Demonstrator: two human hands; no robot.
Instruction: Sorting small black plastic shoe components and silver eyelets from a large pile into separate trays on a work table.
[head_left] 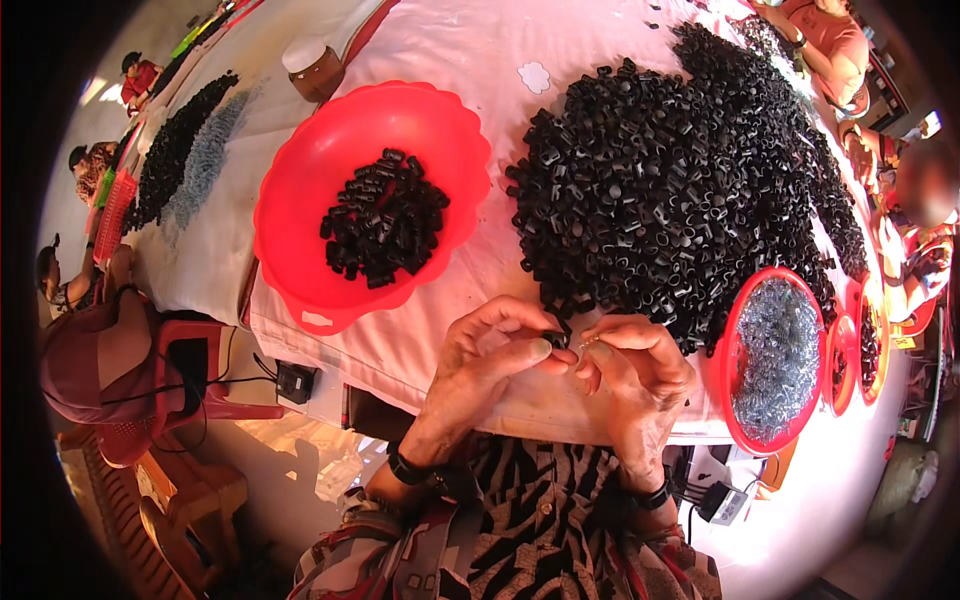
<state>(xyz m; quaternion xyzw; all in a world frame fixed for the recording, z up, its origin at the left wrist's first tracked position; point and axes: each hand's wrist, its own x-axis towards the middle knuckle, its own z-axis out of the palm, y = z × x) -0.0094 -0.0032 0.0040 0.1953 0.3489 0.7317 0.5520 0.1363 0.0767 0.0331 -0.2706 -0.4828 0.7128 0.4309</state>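
Over the table's near edge, my left hand [492, 358] pinches a small black plastic cap [557, 336] between thumb and fingers. Close beside it, my right hand [637, 378] is closed in a pinch on a tiny clear piece [588, 341], too small to make out fully. The fingertips of both hands nearly meet. Beyond them spreads a large heap of black plastic caps [650, 190]. To the left sits a red scalloped basin [290, 200] with a smaller pile of black pieces [385, 215] in it. Right of my right hand is a red-rimmed tray [728, 385] full of clear small parts [775, 350].
A jar with a white lid [312, 68] stands behind the basin. Further red bowls [842, 362] line the right edge. Black and grey-blue piles [205, 150] lie on the far left cloth. Other people [915, 190] sit around. A red plastic chair [215, 345] is at the left.
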